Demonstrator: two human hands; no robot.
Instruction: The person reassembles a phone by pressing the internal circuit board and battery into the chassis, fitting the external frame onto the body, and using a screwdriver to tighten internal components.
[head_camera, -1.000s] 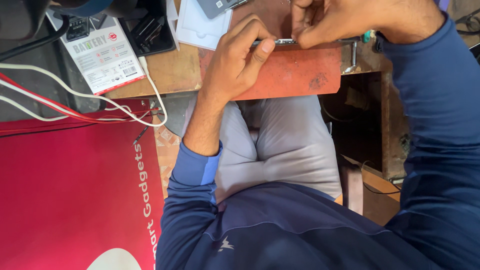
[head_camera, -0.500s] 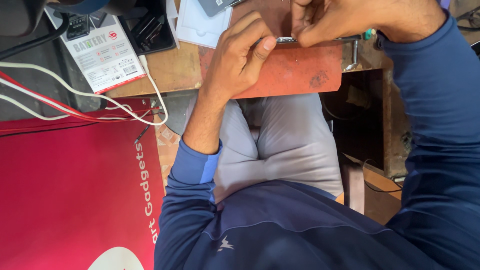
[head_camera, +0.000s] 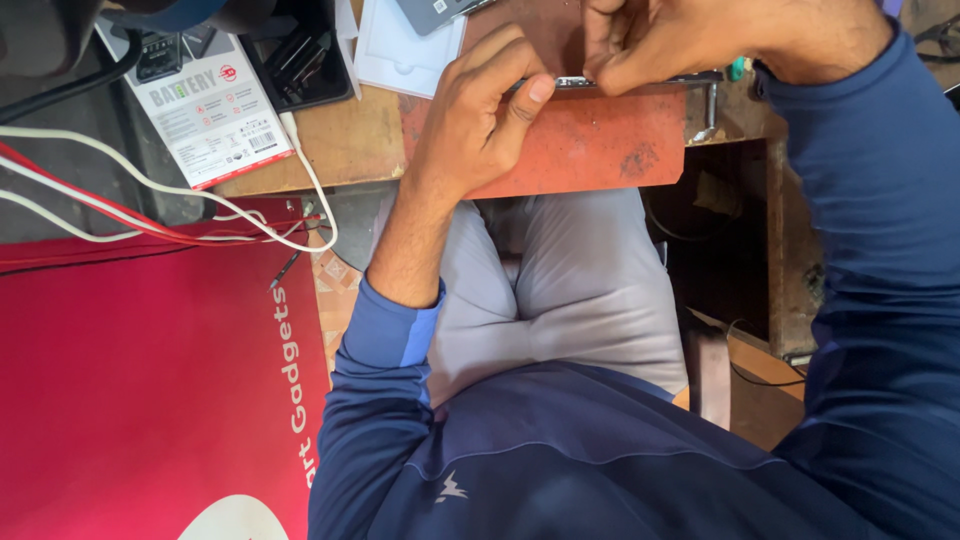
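Barely any shift since 0.5 s ago: left hand (head_camera: 480, 120) curls a bit tighter, thumb still pinching the thin silver metal strip (head_camera: 580, 83). Right hand (head_camera: 680, 40) pinches its far end, fingers bunched. Strip sits on the worn red-brown work pad (head_camera: 590, 150) at far desk edge. Risk: grip slips, strip drops into lap. White rectangular battery pack w/ red label (head_camera: 205, 105) far left; big red sign board (head_camera: 140, 400) near left

The thin metal piece (head_camera: 600, 83) lies mostly hidden beneath both hands (right hand (head_camera: 690, 40) cut off by the top edge).
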